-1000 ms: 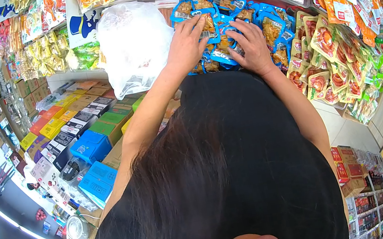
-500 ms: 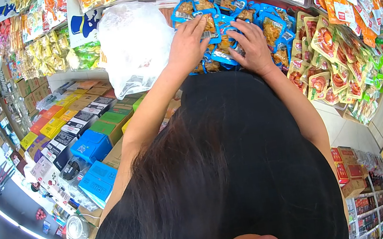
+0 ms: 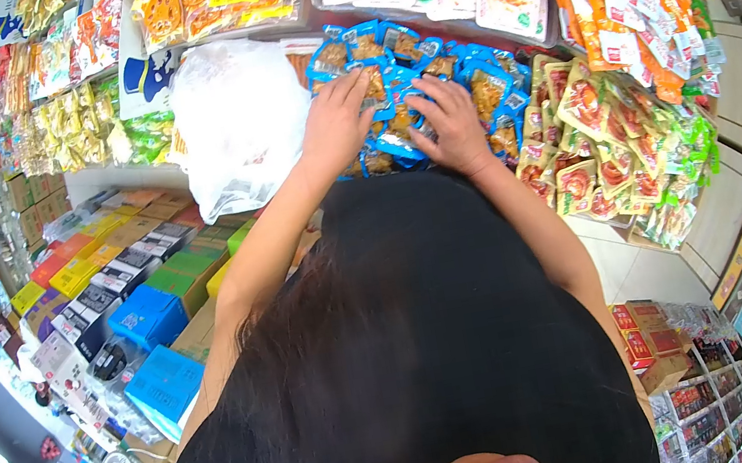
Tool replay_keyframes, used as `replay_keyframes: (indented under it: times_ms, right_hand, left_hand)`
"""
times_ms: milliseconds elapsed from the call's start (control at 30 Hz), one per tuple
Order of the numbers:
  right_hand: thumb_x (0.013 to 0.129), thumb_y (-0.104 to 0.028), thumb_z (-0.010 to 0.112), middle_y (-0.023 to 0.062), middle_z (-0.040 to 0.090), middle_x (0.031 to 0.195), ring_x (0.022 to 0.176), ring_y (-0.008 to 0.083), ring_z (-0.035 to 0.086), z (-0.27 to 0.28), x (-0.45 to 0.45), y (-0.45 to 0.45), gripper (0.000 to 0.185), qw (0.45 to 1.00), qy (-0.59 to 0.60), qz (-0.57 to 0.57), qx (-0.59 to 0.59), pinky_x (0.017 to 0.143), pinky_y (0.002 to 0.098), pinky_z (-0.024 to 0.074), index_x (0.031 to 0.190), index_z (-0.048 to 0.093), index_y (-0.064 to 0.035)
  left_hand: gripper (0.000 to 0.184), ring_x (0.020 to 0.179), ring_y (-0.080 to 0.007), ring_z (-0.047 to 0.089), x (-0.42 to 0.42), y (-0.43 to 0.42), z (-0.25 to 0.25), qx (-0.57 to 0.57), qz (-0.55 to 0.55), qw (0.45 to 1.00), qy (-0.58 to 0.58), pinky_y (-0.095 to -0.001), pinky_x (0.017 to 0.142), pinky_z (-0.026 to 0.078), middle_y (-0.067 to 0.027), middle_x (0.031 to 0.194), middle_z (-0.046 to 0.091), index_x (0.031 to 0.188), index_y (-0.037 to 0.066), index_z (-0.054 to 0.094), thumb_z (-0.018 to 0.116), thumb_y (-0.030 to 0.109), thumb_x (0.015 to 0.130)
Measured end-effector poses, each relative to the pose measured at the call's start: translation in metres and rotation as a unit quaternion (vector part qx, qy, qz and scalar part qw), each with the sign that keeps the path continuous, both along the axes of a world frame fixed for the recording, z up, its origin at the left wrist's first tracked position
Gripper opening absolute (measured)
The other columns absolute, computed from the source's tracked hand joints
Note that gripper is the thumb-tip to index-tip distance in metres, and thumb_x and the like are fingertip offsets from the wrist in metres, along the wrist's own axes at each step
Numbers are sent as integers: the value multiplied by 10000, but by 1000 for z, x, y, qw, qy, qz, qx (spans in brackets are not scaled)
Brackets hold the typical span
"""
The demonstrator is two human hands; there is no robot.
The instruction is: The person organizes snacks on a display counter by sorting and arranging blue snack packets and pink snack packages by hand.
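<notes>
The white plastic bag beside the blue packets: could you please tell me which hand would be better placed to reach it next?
Probably the left hand: it is over the blue packets on the side nearer the white plastic bag, while the right hand is farther off.

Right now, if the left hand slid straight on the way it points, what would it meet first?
Most likely the blue-edged packets just past the fingertips of the left hand, though their height against it is unclear.
</notes>
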State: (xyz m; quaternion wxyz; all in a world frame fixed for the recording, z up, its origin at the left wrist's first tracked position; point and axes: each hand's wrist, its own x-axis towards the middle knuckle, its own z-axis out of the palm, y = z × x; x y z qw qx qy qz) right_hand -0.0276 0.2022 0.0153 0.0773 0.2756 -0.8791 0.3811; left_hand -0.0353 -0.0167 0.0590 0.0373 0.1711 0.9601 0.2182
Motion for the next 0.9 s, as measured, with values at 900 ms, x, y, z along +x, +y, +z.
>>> replay_keyframes:
  times_ms: [900]
  right_hand:
    - [740,-204,712,134,516,1287,1210,347,484,1,3,-2,450,999,36,5,-1,1006,494,368,1152,566,-99]
  left_hand:
    - [539,1231,-315,463,21,12,-35,36,81,986,142,-453,1021,355,-124,1318,507,1312,38,477,580,52,783]
